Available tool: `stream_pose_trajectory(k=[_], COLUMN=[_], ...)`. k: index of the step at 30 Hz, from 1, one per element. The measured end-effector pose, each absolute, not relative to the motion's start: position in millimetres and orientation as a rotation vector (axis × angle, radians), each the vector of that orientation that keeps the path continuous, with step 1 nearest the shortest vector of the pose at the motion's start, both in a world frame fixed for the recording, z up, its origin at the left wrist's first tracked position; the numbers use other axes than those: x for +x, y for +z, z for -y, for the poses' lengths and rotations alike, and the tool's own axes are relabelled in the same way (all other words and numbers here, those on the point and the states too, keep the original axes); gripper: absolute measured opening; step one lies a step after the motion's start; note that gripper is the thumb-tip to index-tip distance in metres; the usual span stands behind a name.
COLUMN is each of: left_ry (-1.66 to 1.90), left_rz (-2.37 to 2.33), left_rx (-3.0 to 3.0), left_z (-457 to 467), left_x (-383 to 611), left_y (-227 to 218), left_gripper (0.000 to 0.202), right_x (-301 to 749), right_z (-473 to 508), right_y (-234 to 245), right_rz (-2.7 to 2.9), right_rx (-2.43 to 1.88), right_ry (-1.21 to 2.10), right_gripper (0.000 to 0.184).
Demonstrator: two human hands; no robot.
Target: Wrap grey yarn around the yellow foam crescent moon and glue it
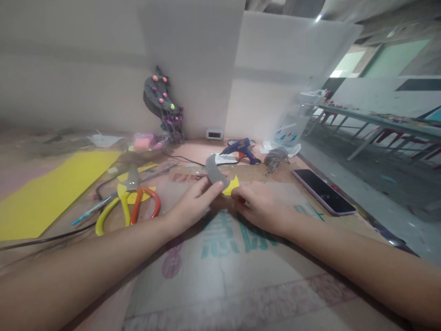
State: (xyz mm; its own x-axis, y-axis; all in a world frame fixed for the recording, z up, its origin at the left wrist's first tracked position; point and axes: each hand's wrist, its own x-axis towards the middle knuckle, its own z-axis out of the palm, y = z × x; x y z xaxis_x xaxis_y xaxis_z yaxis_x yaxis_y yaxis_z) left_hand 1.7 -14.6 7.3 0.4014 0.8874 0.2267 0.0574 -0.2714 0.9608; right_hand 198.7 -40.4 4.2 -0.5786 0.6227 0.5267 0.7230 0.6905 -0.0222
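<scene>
My left hand [198,198] is closed on a grey crescent-shaped piece [216,172], its thumb lying over the lower end. The crescent stands tilted above the table in front of me. Just right of it, a small yellow star-like piece of paper or foam [233,185] is pinched by the fingertips of my right hand [260,206]. The two pieces overlap or touch in this view; I cannot tell whether they are joined. Behind them lies a blue glue gun [241,148] with an orange part.
Scissors with yellow and red handles [139,207], a blue-tipped pen [93,209] and a yellow sheet [65,191] lie left. A phone [324,191], grey yarn [276,158] and a plastic bottle [292,119] are right. A decorated grey moon [156,96] leans on the wall.
</scene>
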Motion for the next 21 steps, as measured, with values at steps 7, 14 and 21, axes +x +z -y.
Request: stream_pose_trajectory(k=[7,14,21], left_ry=[1.112,1.121,1.084], left_rz=[-1.071,-1.050,-0.960], left_rx=[1.502,1.537,1.590], left_z=[7.2,5.8,-0.2], left_x=[3.9,4.2,3.5], left_y=[6.4,6.6,1.9], left_gripper=[0.031,0.039,0.028], right_x=[232.6,277.4,264.0], right_z=[13.3,-57.8,-108.5], right_y=[42.4,32.3,22.1], right_rz=[2.107,1.755,1.811], right_rx=[-1.134,-1.551,-1.526], right_ry=[-0.186,0.241,0.443], right_gripper=[0.018,0.029,0.031])
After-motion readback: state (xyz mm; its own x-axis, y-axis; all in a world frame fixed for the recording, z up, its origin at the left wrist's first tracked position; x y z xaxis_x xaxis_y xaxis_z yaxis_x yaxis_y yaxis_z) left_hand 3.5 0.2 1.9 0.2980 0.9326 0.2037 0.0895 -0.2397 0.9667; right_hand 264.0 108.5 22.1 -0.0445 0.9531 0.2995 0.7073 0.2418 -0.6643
